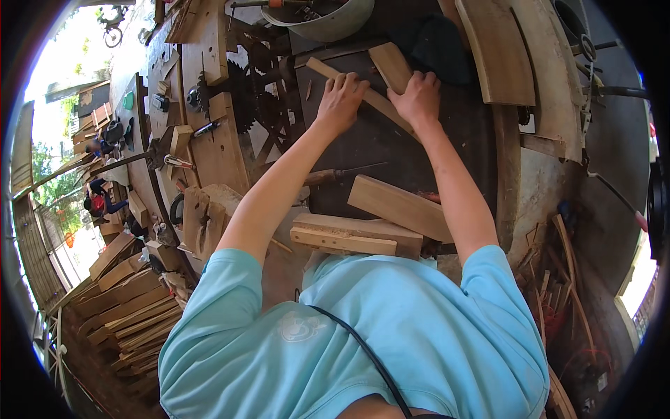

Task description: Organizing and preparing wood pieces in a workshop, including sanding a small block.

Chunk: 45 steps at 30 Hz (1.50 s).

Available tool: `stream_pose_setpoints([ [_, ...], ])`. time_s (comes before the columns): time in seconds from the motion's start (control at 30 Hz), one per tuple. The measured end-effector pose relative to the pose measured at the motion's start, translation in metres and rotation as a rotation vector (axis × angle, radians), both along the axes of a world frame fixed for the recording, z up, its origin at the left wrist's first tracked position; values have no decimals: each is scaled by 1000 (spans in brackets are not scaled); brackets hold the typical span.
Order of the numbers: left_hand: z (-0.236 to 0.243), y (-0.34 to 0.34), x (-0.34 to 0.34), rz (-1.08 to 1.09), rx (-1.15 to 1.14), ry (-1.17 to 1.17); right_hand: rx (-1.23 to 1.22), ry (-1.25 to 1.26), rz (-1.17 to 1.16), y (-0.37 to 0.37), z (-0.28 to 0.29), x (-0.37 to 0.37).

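Observation:
My left hand [341, 103] is closed over a thin wooden strip [391, 110] that slants across the dark work surface [349, 143]. Just to its right, my right hand [418, 102] grips the near end of a short, thicker wooden block [390, 64]. The block leans toward the strip, and its lower end is partly covered by my fingers. Nearer to me lies a pointed tool with a wooden handle [322, 177] and a thin metal shaft. Between my forearms and my body rest a flat board [401, 204] and a narrower wooden piece with small holes [343, 239].
Toothed circular saw blades [252, 84] lie left of the surface. A pale bowl-shaped container [324, 21] and a dark cloth [434, 50] sit at the far side. Thick planks [494, 52] line the right. Stacked timber [143, 318] fills the lower left; people [99, 199] are beyond.

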State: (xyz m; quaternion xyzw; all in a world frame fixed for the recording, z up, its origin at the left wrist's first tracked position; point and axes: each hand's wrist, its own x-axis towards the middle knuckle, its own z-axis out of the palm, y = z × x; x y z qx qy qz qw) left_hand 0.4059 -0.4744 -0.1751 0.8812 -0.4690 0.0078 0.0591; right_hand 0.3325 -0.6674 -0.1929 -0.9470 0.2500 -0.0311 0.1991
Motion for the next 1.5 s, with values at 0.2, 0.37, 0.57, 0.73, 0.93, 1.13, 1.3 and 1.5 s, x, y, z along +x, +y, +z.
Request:
stream_pose_setpoints([
  [0.2,9,-1,18,-129,200,-63,1207,130,-124,-58,15,-75],
  [0.37,37,23,16,-171,227,135,1338,-69,-142,-74,47,-190],
  [0.57,99,54,-91,141,330,457,1084,-177,-120,-67,100,-282],
  [0.73,70,65,-192,-26,10,399,565,-121,-99,-58,126,-308],
  [0.93,39,47,-217,-72,-25,517,354,-127,-114,-53,118,-345],
  [1.13,50,19,-221,-281,-37,427,250,-197,-248,-73,115,-365],
  [1.3,44,3,-218,-362,83,411,247,-236,-292,-76,103,-372],
  [1.5,28,-12,-209,-345,195,554,349,-251,-302,-64,90,-370],
])
